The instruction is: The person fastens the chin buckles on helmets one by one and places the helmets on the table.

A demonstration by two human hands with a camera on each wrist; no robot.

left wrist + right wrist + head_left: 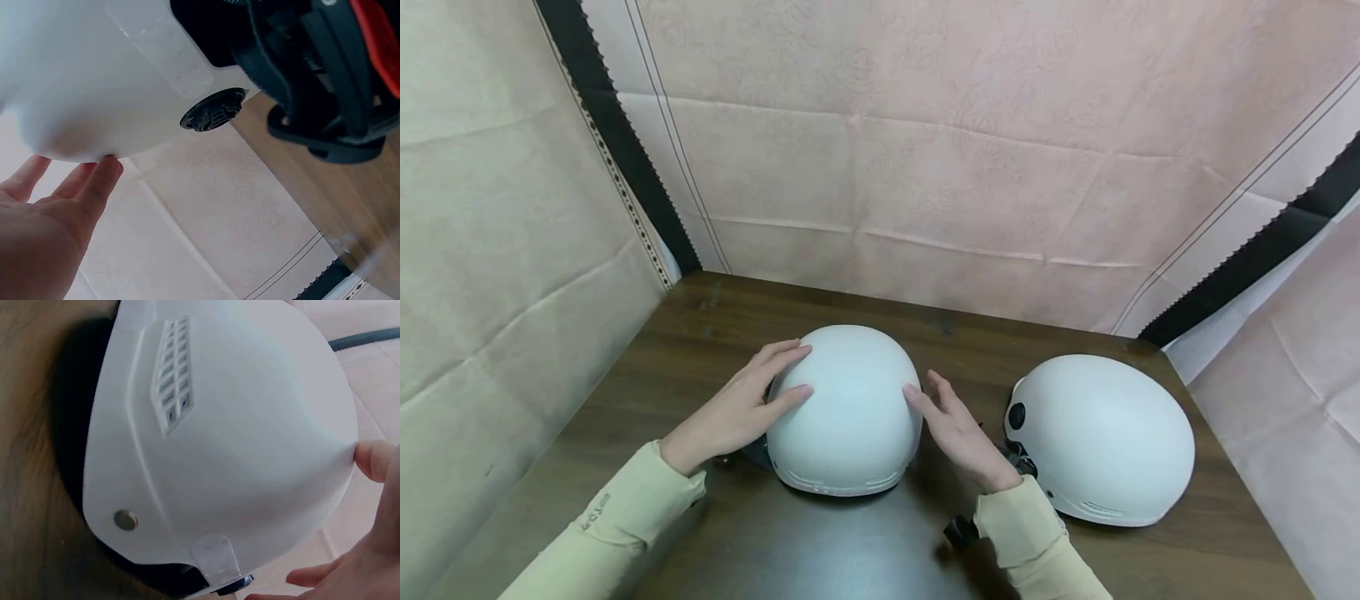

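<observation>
A white helmet (844, 417) sits on the brown table between my two hands. My left hand (741, 408) rests on its left side, thumb and fingertips against the smooth shell. On the other side my right hand (957, 433) touches the shell with the thumb, while its fingers stretch away from it. The left wrist view shows a round black vent (214, 110) and dark straps (325, 81) with a red piece (378, 44) at the helmet's side. A slotted grille (173, 375) and a round metal rivet (125, 519) show on the shell in the right wrist view.
A second white helmet (1108, 442) stands to the right on the table (760, 317), just past my right forearm, with a black round vent on its left side. Pale patterned cloth (925, 167) hangs behind the table and at both sides.
</observation>
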